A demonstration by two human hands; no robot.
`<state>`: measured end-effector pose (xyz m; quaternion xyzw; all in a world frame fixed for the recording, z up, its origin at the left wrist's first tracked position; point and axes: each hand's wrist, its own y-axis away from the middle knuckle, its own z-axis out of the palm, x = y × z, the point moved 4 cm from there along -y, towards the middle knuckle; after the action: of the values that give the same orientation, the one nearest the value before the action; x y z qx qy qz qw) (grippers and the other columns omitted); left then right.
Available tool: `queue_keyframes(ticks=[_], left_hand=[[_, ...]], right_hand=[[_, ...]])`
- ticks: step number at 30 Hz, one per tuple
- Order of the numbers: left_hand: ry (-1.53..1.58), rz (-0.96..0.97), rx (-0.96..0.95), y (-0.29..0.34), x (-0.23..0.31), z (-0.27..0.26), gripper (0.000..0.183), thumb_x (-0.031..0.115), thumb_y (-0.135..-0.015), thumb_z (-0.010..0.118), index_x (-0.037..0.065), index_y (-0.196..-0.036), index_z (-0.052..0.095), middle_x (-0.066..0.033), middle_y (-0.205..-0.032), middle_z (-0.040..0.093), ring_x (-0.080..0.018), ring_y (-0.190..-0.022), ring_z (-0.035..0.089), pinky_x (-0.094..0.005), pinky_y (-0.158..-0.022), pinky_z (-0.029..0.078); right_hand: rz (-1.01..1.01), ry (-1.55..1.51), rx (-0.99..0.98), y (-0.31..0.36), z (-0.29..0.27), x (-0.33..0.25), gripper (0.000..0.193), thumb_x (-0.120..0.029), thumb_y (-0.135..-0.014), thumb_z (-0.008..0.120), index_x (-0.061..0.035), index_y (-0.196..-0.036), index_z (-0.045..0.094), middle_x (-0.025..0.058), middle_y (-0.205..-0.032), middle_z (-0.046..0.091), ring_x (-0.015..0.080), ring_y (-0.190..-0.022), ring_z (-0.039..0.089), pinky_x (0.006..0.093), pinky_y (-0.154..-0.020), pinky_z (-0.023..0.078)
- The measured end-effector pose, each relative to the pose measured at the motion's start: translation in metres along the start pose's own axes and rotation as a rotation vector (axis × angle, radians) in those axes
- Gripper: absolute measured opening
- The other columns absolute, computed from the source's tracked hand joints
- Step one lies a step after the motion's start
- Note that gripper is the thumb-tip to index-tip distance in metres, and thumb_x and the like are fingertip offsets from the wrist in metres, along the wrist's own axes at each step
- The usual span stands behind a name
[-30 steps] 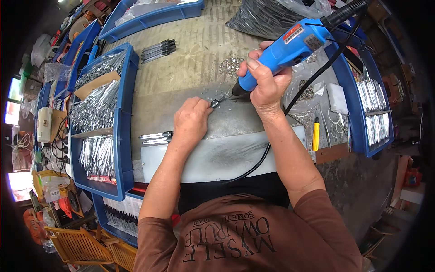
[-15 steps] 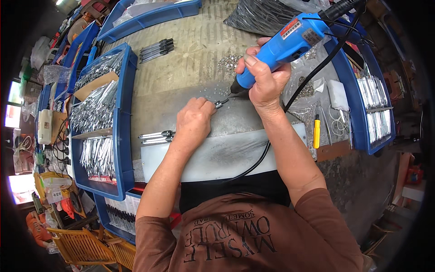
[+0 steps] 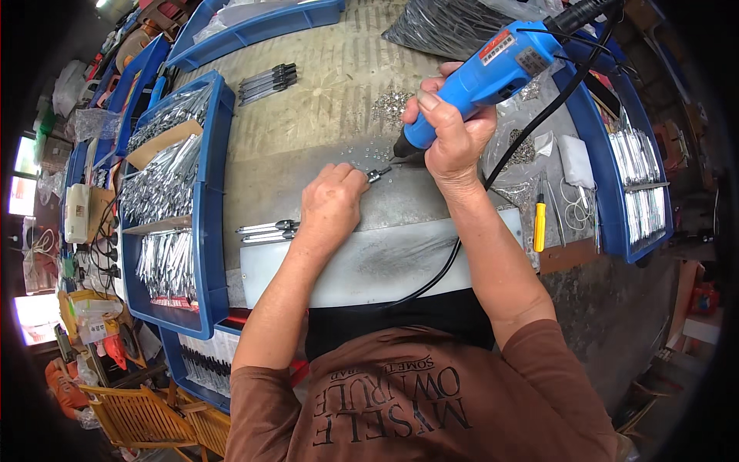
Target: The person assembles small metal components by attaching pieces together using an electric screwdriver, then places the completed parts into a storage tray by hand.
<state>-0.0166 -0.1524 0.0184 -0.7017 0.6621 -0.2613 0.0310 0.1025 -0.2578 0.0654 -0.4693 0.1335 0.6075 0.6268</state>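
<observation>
My right hand (image 3: pixel 456 142) is wrapped round a blue electric screwdriver (image 3: pixel 486 77), tilted with its black nose down toward the table. The fingers of my left hand (image 3: pixel 332 196) are closed on a slim metal part with a dark end (image 3: pixel 376 175), which sticks out to the right. The driver's tip is close to that end; whether they touch I cannot tell. Just beyond lie small loose screws (image 3: pixel 368 152), scattered on the grey work surface. Beside my left wrist are several slim metal parts with black ends (image 3: pixel 265 231), on the near edge of the surface.
A blue tray (image 3: pixel 218 154) full of metal strips stands at the left, another blue tray (image 3: pixel 630 250) at the right. A yellow-handled screwdriver (image 3: pixel 540 225) lies at the right. The driver's black cable (image 3: pixel 531 127) runs past my right forearm. Farther back lies a small-hardware pile (image 3: pixel 392 106).
</observation>
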Motion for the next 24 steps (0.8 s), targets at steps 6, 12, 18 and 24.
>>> queue_keyframes(ticks=[6, 12, 18, 24], left_hand=[[0.078, -0.082, 0.035, 0.0, -0.002, -0.005, 0.009, 0.004, -0.069, 0.064, 0.002, -0.072, 0.056, -0.0097, -0.071, 0.054, -0.0281, -0.068, 0.055, -0.0364, -0.059, 0.044], [0.089, -0.113, 0.07, 0.002, -0.008, -0.006, 0.009, 0.003, -0.07, 0.063, 0.001, -0.072, 0.055, -0.0104, -0.071, 0.054, -0.0285, -0.067, 0.054, -0.036, -0.059, 0.043], [0.017, -0.034, 0.042, 0.002, 0.001, -0.007, 0.009, 0.004, -0.069, 0.063, 0.002, -0.071, 0.054, -0.0088, -0.071, 0.054, -0.0274, -0.067, 0.054, -0.0358, -0.058, 0.044], [-0.024, -0.008, 0.005, 0.001, 0.004, -0.003, 0.009, 0.006, -0.069, 0.063, 0.003, -0.07, 0.055, -0.0079, -0.069, 0.054, -0.0264, -0.067, 0.054, -0.0362, -0.058, 0.044]], right_hand=[[0.002, -0.017, -0.003, 0.0, 0.001, 0.0, 0.035, -0.005, -0.068, 0.057, 0.0036, -0.1, 0.045, 0.0096, -0.075, 0.053, 0.0179, -0.053, 0.054, 0.0303, -0.051, 0.046], [0.019, -0.016, 0.01, 0.0, -0.001, 0.0, 0.036, -0.006, -0.068, 0.058, 0.003, -0.1, 0.044, 0.0097, -0.075, 0.052, 0.0177, -0.053, 0.054, 0.0302, -0.051, 0.046], [0.012, -0.017, 0.008, -0.001, -0.001, -0.001, 0.037, -0.006, -0.067, 0.058, 0.0028, -0.1, 0.044, 0.0095, -0.074, 0.052, 0.0177, -0.053, 0.054, 0.0301, -0.051, 0.046], [0.005, -0.022, 0.007, -0.002, -0.002, 0.0, 0.036, -0.005, -0.067, 0.058, 0.0025, -0.1, 0.044, 0.0097, -0.073, 0.052, 0.0177, -0.052, 0.054, 0.0301, -0.051, 0.046]])
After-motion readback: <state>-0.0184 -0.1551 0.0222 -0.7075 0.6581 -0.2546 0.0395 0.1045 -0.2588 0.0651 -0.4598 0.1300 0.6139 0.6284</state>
